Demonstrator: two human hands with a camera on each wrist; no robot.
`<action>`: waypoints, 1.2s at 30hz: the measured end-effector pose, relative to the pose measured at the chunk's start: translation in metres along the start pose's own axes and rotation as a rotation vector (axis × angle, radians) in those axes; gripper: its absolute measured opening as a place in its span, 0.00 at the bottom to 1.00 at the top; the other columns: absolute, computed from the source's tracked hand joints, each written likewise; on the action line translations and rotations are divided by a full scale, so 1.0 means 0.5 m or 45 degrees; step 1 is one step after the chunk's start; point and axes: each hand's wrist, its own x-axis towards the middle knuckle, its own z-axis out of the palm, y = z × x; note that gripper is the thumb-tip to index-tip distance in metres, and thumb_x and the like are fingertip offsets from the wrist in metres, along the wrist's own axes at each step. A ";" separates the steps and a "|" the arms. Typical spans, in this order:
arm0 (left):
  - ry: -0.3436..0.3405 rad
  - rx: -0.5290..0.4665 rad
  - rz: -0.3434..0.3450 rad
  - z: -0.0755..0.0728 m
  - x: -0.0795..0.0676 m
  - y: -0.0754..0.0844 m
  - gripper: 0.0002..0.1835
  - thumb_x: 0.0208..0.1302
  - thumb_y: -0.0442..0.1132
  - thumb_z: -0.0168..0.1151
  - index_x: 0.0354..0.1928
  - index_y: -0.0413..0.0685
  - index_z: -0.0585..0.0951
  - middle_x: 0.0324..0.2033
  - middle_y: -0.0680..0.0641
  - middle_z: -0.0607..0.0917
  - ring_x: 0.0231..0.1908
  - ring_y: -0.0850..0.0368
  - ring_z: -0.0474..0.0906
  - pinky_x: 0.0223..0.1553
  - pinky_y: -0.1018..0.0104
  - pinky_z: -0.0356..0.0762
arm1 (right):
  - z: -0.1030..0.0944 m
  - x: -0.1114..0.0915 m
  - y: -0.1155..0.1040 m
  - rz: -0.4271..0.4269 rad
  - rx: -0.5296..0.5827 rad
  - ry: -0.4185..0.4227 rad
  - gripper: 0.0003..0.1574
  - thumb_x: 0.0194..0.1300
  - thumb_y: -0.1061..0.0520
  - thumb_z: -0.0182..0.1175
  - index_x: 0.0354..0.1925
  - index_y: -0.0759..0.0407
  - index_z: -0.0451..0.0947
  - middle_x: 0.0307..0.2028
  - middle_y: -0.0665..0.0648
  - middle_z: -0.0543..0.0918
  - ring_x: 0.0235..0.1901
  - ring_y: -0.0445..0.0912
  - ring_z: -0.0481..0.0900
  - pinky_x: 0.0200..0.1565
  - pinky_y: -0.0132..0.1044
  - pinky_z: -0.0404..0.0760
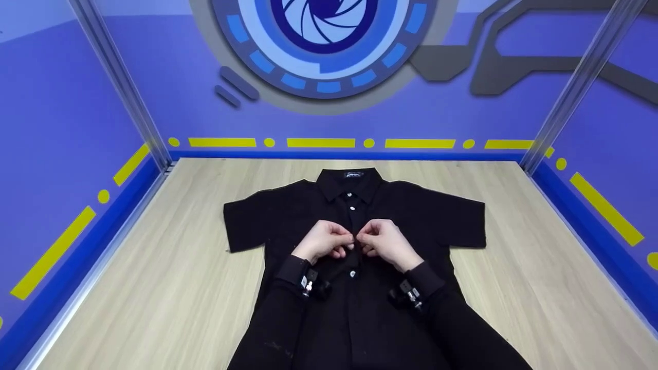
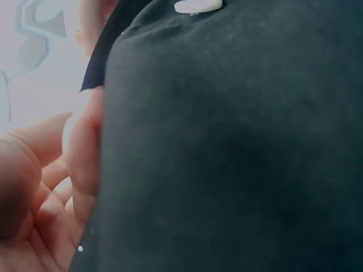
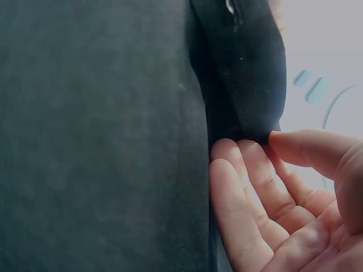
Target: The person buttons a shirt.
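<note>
A black short-sleeved shirt (image 1: 426, 218) lies front up, its collar at the far end. My left hand (image 1: 325, 241) and right hand (image 1: 386, 242) meet at mid-chest over the placket, fingertips close together. In the right wrist view, the thumb and fingers pinch a raised black placket edge (image 3: 255, 85). Seen from the left wrist, thumb and fingers hold the fabric along its edge, partly hidden by the cloth, with a white button (image 2: 198, 6) above. Two white buttons show near the collar, and a lower button (image 1: 352, 274) sits just below the hands.
The shirt rests on a light wooden table (image 1: 169, 267). Blue printed walls (image 1: 329, 126) with metal corner posts (image 1: 123, 77) close in the back and both sides. A small camera is strapped to each black-sleeved wrist, over the shirt.
</note>
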 end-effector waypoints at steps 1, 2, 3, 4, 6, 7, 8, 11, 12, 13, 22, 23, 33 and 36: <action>-0.010 -0.003 -0.003 0.000 0.000 -0.001 0.07 0.61 0.34 0.65 0.37 0.36 0.85 0.25 0.45 0.87 0.15 0.63 0.78 0.15 0.75 0.75 | 0.000 0.001 0.000 0.001 -0.012 0.004 0.08 0.62 0.59 0.64 0.36 0.64 0.80 0.31 0.61 0.83 0.26 0.51 0.84 0.30 0.41 0.85; -0.021 -0.006 -0.010 -0.001 -0.001 -0.001 0.07 0.62 0.34 0.64 0.38 0.37 0.85 0.27 0.43 0.88 0.16 0.62 0.80 0.16 0.75 0.75 | 0.000 0.001 0.000 0.000 -0.025 0.008 0.07 0.62 0.60 0.64 0.35 0.63 0.80 0.30 0.60 0.84 0.26 0.50 0.84 0.29 0.40 0.85; -0.030 -0.014 -0.021 -0.001 -0.001 0.000 0.07 0.62 0.35 0.64 0.38 0.37 0.85 0.28 0.42 0.88 0.17 0.61 0.81 0.16 0.74 0.76 | 0.001 0.001 0.000 -0.002 -0.039 0.012 0.06 0.61 0.60 0.64 0.34 0.62 0.80 0.30 0.59 0.84 0.25 0.49 0.84 0.29 0.39 0.85; -0.036 -0.017 -0.029 -0.002 -0.002 0.001 0.08 0.62 0.35 0.63 0.39 0.37 0.85 0.30 0.41 0.89 0.19 0.61 0.82 0.17 0.74 0.76 | 0.001 0.001 0.000 -0.006 -0.052 0.016 0.05 0.61 0.60 0.64 0.34 0.62 0.81 0.29 0.59 0.84 0.25 0.48 0.84 0.28 0.39 0.84; -0.039 -0.029 -0.049 -0.003 -0.003 0.003 0.09 0.62 0.37 0.62 0.39 0.38 0.85 0.32 0.39 0.89 0.21 0.59 0.84 0.18 0.74 0.76 | 0.002 0.000 -0.001 -0.011 -0.069 0.020 0.04 0.61 0.59 0.65 0.33 0.60 0.81 0.29 0.58 0.85 0.25 0.47 0.84 0.28 0.38 0.84; -0.037 -0.037 -0.059 -0.004 -0.004 0.004 0.10 0.62 0.39 0.62 0.40 0.39 0.85 0.33 0.39 0.89 0.22 0.58 0.84 0.18 0.73 0.77 | 0.002 0.000 -0.002 -0.012 -0.074 0.022 0.04 0.60 0.59 0.65 0.33 0.60 0.81 0.29 0.58 0.85 0.25 0.48 0.84 0.28 0.38 0.84; -0.036 -0.045 -0.073 -0.005 -0.005 0.005 0.11 0.62 0.41 0.62 0.40 0.40 0.85 0.33 0.39 0.89 0.22 0.58 0.85 0.19 0.73 0.77 | 0.002 -0.001 -0.003 -0.015 -0.078 0.023 0.04 0.60 0.59 0.65 0.33 0.60 0.81 0.29 0.59 0.85 0.25 0.48 0.84 0.28 0.38 0.84; -0.028 -0.065 -0.092 -0.005 -0.005 0.007 0.16 0.61 0.49 0.64 0.39 0.42 0.85 0.32 0.40 0.89 0.24 0.56 0.85 0.19 0.72 0.77 | 0.002 -0.002 -0.004 -0.019 -0.074 0.025 0.04 0.60 0.59 0.65 0.33 0.60 0.81 0.29 0.59 0.85 0.25 0.48 0.84 0.28 0.38 0.84; -0.027 -0.072 -0.093 -0.005 -0.006 0.007 0.18 0.61 0.51 0.65 0.39 0.42 0.85 0.32 0.40 0.89 0.24 0.56 0.86 0.19 0.72 0.77 | 0.002 -0.002 -0.004 -0.019 -0.070 0.025 0.04 0.61 0.59 0.65 0.33 0.60 0.81 0.29 0.59 0.85 0.25 0.48 0.85 0.28 0.38 0.84; -0.028 -0.073 -0.092 -0.004 -0.006 0.007 0.19 0.60 0.53 0.66 0.39 0.42 0.85 0.32 0.40 0.89 0.24 0.56 0.86 0.19 0.72 0.77 | 0.002 -0.002 -0.004 -0.022 -0.067 0.025 0.05 0.60 0.59 0.65 0.33 0.61 0.81 0.29 0.59 0.85 0.25 0.48 0.85 0.28 0.38 0.85; -0.027 -0.079 -0.081 -0.001 -0.004 0.004 0.12 0.60 0.42 0.68 0.39 0.41 0.86 0.30 0.42 0.89 0.22 0.57 0.85 0.17 0.74 0.76 | -0.001 -0.003 -0.004 0.005 -0.034 -0.006 0.07 0.61 0.61 0.63 0.37 0.65 0.81 0.31 0.64 0.85 0.27 0.52 0.85 0.30 0.39 0.85; -0.026 -0.074 -0.079 -0.001 -0.004 0.004 0.11 0.60 0.41 0.67 0.38 0.41 0.86 0.30 0.43 0.89 0.22 0.57 0.85 0.17 0.74 0.76 | -0.001 -0.003 -0.004 0.007 -0.032 -0.008 0.08 0.61 0.61 0.63 0.37 0.67 0.81 0.31 0.65 0.85 0.28 0.54 0.85 0.31 0.41 0.85; -0.020 -0.039 -0.062 0.000 -0.002 0.001 0.08 0.59 0.38 0.64 0.37 0.40 0.86 0.27 0.46 0.88 0.22 0.58 0.85 0.16 0.74 0.75 | -0.003 -0.032 -0.051 0.030 -0.023 -0.054 0.12 0.63 0.65 0.59 0.42 0.74 0.79 0.36 0.73 0.83 0.36 0.67 0.83 0.38 0.51 0.85; -0.015 -0.024 -0.062 -0.001 -0.002 0.001 0.08 0.59 0.37 0.64 0.37 0.40 0.86 0.27 0.46 0.88 0.22 0.58 0.85 0.17 0.74 0.76 | -0.003 -0.044 -0.065 0.019 -0.017 -0.058 0.11 0.63 0.66 0.58 0.42 0.74 0.78 0.35 0.72 0.83 0.36 0.66 0.83 0.38 0.49 0.85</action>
